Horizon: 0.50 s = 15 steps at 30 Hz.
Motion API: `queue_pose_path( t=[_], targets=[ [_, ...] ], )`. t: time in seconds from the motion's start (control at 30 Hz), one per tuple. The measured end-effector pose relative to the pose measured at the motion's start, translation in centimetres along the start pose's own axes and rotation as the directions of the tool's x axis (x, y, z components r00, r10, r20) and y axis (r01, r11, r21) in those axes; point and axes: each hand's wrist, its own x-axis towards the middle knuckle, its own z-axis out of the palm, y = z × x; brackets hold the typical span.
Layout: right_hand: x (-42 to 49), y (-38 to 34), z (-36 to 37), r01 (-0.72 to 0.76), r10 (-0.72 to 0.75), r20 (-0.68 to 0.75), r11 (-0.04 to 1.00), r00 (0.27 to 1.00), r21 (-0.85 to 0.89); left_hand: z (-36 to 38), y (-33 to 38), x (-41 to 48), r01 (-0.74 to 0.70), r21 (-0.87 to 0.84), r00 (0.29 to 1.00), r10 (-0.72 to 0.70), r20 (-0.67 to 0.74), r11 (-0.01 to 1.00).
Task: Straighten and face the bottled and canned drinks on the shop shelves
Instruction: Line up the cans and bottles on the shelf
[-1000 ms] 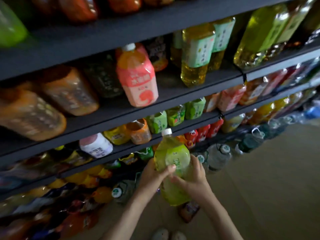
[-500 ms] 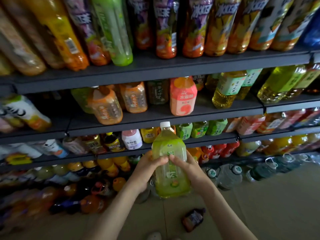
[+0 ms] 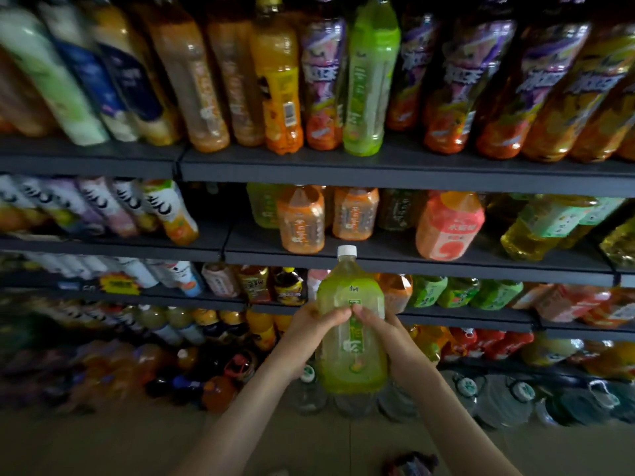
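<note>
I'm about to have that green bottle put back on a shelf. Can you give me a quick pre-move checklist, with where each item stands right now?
1. Grip: left hand and right hand both wrap the green bottle at mid-body: ok.
2. Cap: white cap is on: ok.
3. Attitude: the bottle is held upright: ok.
4. Label: its printed strip faces the camera: ok.
5. Slot: the middle shelf has bare front space left of the orange bottle, with a pale green bottle behind, so it is likely the matching row: ok.
6. Floor: a dark object lies near the feet; whether it blocks a step: cannot tell.
</note>
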Motion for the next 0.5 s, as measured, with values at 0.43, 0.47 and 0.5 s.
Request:
queue_pose_path(
  t=[0.43,0.47,0.5],
  targets=[
    [6.9,-0.1,16.4,0.171,-0.148,0.157,0.975,0.976,-0.142,-18.5,2.7,2.4,-0.173,0.279,0.965,0.219,-0.142,0.944],
    [7.7,0.0,16.8,0.207,-0.185,0.146,0.966,0.972,-0.154,-19.6,3.3,2.9,-0.214,0.353,0.958,0.267,-0.107,0.911],
    [8.6,0.1,17.2,0.243,-0.222,0.136,0.956,0.965,-0.161,-20.5,4.0,3.5,-0.256,0.409,0.950,0.307,-0.062,0.876]
  ],
)
